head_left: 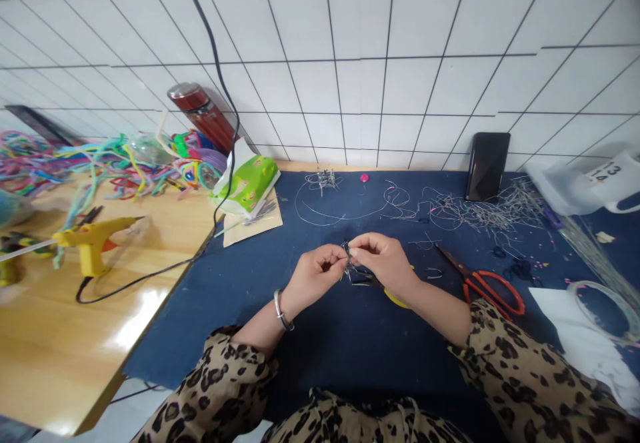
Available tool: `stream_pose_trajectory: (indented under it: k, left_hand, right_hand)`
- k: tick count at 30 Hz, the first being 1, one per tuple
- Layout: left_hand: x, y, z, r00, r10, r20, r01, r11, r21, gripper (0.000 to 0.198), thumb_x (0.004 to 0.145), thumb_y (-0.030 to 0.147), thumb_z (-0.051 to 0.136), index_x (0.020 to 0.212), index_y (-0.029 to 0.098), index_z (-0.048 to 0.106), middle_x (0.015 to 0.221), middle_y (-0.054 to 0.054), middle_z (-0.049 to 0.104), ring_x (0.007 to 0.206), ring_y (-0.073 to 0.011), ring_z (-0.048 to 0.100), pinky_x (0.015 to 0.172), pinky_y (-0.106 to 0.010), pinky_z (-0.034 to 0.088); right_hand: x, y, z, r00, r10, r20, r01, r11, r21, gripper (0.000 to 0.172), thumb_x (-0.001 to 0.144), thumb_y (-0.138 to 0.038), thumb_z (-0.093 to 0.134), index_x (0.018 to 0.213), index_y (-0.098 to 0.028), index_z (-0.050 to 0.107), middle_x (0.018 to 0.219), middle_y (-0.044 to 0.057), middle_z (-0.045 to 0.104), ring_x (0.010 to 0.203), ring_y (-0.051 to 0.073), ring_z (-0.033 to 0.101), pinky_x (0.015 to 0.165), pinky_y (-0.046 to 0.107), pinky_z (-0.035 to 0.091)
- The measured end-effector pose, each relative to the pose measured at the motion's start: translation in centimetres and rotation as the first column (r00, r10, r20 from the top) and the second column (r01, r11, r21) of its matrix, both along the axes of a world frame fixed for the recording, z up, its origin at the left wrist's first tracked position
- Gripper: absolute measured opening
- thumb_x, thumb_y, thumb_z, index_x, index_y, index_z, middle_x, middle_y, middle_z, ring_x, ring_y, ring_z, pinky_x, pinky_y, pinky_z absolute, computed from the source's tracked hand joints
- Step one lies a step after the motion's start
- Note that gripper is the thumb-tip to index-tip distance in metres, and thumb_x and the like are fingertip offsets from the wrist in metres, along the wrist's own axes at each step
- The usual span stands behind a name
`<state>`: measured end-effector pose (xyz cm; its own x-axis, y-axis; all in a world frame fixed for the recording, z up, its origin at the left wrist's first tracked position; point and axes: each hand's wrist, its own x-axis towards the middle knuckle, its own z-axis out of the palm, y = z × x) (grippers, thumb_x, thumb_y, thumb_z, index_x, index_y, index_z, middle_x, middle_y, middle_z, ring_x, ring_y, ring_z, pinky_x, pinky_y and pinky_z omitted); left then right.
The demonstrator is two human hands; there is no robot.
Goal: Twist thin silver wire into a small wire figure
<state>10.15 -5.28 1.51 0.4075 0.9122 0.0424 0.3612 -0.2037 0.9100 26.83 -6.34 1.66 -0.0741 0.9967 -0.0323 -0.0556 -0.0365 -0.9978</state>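
Observation:
My left hand (pixel 320 272) and my right hand (pixel 383 263) meet over the dark blue mat (pixel 230 303). Both are closed, fingertips pinching a small piece of bent wire (pixel 346 266) between them. Its exact shape is mostly hidden by the fingers. Beneath my right hand lie pliers with a yellow handle (pixel 399 298), partly covered. To the right, scissors with orange-red handles (pixel 483 286) rest on the mat, and a short bent wire (pixel 435 272) lies between them and my wrist.
Tangled wire (pixel 480 211) spreads at the back right near a leaning phone (pixel 487 166). A wire bundle (pixel 326 179) sits at the back. On the left are a yellow glue gun (pixel 95 243), a black cord (pixel 220 83), a green tissue pack (pixel 250 186) and a red thermos (pixel 207 116).

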Motion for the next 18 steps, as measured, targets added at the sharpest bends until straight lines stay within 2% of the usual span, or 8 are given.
stream_pose_trajectory:
  k: [4,10,18]
  left_hand:
    - [-0.04,-0.11,0.0,1.0,-0.021,0.023,0.021,0.999,-0.025,0.013,0.079,0.025,0.053,0.084,0.015,0.059,0.061,0.002,0.05,0.05,-0.0067,0.04,0.048,-0.018,0.031]
    - [0.4,-0.17,-0.63,0.997,0.045,0.058,-0.04,0.996,-0.078,0.014,0.076,0.028,0.059,0.079,0.014,0.056,0.058,0.003,0.05,0.048,-0.0058,0.04,0.046,-0.017,0.031]
    - [0.33,-0.07,-0.41,0.994,0.066,0.088,-0.058,0.994,-0.093,0.007,0.075,0.021,0.056,0.075,0.014,0.053,0.06,0.003,0.049,0.048,-0.0055,0.041,0.046,-0.017,0.032]
  right_hand:
    - [-0.06,-0.01,0.1,1.0,-0.009,-0.008,0.009,1.0,-0.011,0.012,0.071,-0.021,0.061,0.081,-0.015,0.065,0.069,0.001,0.065,0.063,0.011,0.06,0.064,0.027,0.051]
    - [-0.11,-0.02,-0.27,1.0,0.004,0.009,-0.004,1.0,-0.005,0.013,0.072,-0.022,0.06,0.082,-0.015,0.064,0.076,0.002,0.066,0.067,0.013,0.061,0.066,0.028,0.052]
    - [-0.44,-0.41,0.06,0.98,-0.067,0.189,0.042,0.99,0.136,0.012,0.071,-0.018,0.055,0.079,-0.018,0.064,0.077,0.001,0.066,0.07,0.013,0.06,0.066,0.027,0.05]
